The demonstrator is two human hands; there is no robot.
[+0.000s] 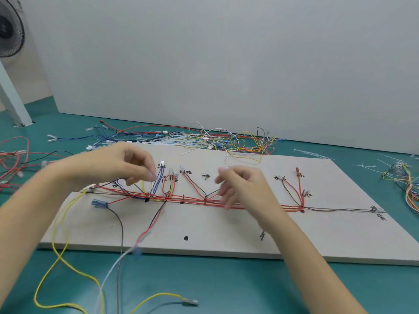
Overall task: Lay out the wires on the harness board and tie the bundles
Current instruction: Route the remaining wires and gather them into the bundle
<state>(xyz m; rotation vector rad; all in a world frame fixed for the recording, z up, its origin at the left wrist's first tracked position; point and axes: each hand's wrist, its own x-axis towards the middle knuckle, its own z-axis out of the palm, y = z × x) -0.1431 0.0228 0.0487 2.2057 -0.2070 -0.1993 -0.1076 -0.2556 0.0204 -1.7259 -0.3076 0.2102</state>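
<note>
Wires (226, 203), mostly red, are laid left to right along the board (226, 234). A wire is pinched by the left hand (127, 164); nothing is held by the loose right hand (242, 184).

Fan (9, 26) at upper left, partly cut off by the frame edge. White post (13, 103) below it, slanted, foot on green floor (226, 291). Grey-white wall panel (226, 64) upright on the floor, spanning the background.

The harness board's (226, 234) near half lies mostly bare between a black peg (186, 238) and a small clip (262, 235). Its far edge is blocked by a loose wire pile (204, 138); a yellow wire (61, 245) trails over the near-left corner.
</note>
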